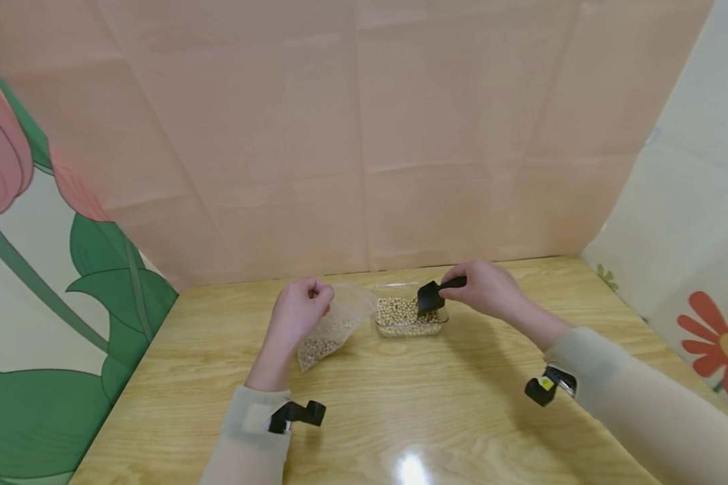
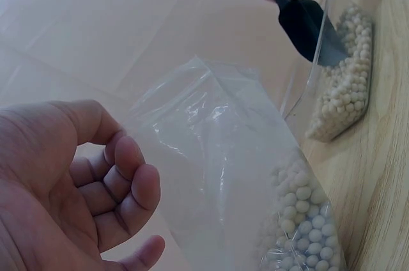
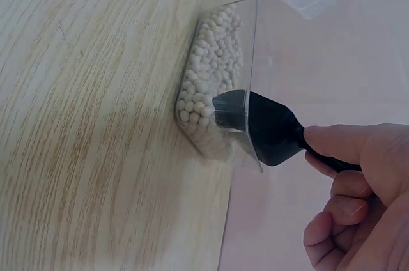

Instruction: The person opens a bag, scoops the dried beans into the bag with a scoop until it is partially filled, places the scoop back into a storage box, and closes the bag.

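Observation:
My left hand (image 1: 300, 310) pinches the upper edge of a clear plastic bag (image 2: 211, 130) and holds it upright; several pale round beads (image 2: 307, 232) lie at its bottom. To the right of the bag stands a clear rectangular container (image 1: 394, 289) partly filled with similar pale beads (image 3: 214, 54). With thumb and fingers, my right hand (image 1: 488, 289) grips the handle of a small black scoop (image 3: 271, 130). The scoop's blade reaches down over the container's rim, and its tip touches the beads at the right end.
The wood-grain table (image 1: 364, 404) extends in front of the container. Behind it hangs a pink cloth backdrop (image 1: 364, 135). Flower-patterned panels stand at the left (image 1: 36, 303) and right (image 1: 691, 236). Each sleeve carries a black wrist camera mount.

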The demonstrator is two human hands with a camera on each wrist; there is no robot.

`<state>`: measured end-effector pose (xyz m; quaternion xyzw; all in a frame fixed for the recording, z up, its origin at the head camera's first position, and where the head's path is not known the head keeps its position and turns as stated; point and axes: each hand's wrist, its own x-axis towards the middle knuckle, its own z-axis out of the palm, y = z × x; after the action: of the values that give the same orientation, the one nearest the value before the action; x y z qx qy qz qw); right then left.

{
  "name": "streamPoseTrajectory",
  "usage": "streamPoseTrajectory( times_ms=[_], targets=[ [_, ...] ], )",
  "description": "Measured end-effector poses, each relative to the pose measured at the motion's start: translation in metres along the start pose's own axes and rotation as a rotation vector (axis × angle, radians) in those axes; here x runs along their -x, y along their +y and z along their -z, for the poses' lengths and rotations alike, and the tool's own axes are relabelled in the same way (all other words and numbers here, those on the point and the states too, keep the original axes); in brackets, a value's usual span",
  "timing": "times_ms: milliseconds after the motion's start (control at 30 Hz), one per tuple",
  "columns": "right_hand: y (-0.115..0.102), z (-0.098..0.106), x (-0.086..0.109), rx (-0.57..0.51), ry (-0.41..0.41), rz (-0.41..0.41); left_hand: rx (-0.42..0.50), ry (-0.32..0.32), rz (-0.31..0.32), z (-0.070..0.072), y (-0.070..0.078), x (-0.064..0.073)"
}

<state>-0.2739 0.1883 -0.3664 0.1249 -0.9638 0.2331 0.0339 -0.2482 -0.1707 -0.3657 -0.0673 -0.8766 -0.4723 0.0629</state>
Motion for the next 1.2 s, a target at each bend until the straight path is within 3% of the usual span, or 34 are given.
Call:
streamPoseTrajectory(
  times_ms=[400, 867, 1200],
  targets=[
    [0.007, -0.011, -0.005, -0.112, -0.024, -0.015, -0.007, -0.001, 0.008, -0.001, 0.001, 0.000],
    [0.023, -0.033, -0.005, -0.339, -0.088, -0.162, -0.006, 0.005, 0.007, 0.000, 0.000, 0.001],
    [0.024, -0.046, -0.003, -0.497, -0.084, -0.194, -0.011, -0.001, 0.011, -0.002, 0.000, 0.000]
  ],
)
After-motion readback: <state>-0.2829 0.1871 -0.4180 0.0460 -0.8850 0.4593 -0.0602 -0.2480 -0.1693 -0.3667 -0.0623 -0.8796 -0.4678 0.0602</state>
